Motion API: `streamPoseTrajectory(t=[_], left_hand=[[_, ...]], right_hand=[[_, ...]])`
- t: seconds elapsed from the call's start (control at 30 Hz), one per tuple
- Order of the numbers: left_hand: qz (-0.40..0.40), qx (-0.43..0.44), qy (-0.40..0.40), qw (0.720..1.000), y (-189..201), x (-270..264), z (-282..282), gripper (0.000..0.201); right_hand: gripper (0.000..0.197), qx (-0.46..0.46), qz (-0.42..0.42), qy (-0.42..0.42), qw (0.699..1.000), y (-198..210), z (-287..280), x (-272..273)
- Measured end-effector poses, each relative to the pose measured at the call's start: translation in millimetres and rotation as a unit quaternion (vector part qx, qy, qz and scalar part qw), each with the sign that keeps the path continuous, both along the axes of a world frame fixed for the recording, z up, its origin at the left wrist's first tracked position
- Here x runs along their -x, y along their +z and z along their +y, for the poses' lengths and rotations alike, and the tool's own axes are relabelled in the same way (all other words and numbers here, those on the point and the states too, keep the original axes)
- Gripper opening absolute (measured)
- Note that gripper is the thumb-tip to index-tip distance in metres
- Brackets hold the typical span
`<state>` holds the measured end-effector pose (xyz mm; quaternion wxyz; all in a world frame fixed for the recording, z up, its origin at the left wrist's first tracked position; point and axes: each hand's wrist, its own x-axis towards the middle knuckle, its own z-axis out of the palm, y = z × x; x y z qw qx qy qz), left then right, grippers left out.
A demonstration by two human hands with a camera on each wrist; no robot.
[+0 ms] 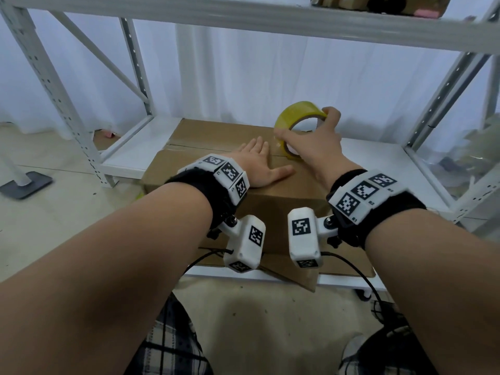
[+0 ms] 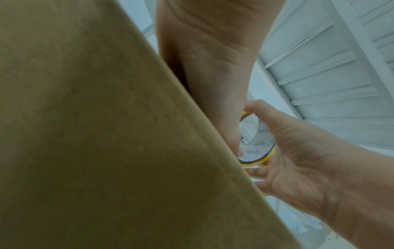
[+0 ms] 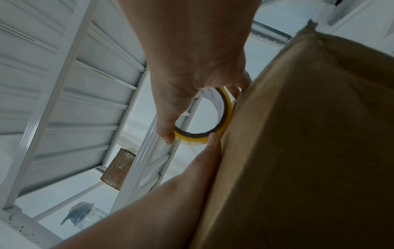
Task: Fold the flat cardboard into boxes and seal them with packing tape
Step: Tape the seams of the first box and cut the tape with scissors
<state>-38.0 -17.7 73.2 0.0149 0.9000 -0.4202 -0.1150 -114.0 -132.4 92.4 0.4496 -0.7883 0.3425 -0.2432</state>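
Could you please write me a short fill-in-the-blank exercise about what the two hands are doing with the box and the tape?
1. The right hand grips a roll of ____ tape.
2. The left hand lies ____ on the box.
3. The box stands on a ____ shelf.

Missing words: yellow; flat; white

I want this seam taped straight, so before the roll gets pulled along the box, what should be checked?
1. Left hand flat on the box, holding flaps down: ok.
2. Right hand grips the tape roll: ok.
3. Roll sits over the seam: ok.
4. Flaps meet without a gap: cannot tell.
5. Tape end stuck to the cardboard: cannot tell.
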Motion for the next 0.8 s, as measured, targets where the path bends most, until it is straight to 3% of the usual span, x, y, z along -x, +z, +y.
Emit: streamPoseTrajectory(t=[0.27,0.57,0.7,0.8], left_hand=[[0.0,0.018,-0.039,0.999,3,-9,18,0.084],[-0.024,-0.005,0.066,0.998,3,-28,59,0.09],[-0.016,-0.003,0.023,1.0,7,-19,44,0.072],[-0.015,-0.006,-0.022,1.0,6,-2,26,0.079]], right_hand=[[0.09,-0.029,-0.025,-0.014,0.999,0,4,-5],[0.093,-0.019,-0.032,-0.012,0.999,-1,3,0],[0.097,-0.037,-0.039,-0.004,0.999,1,-3,1],[0.091,-0.051,-0.049,-0.024,0.997,3,-5,-1]])
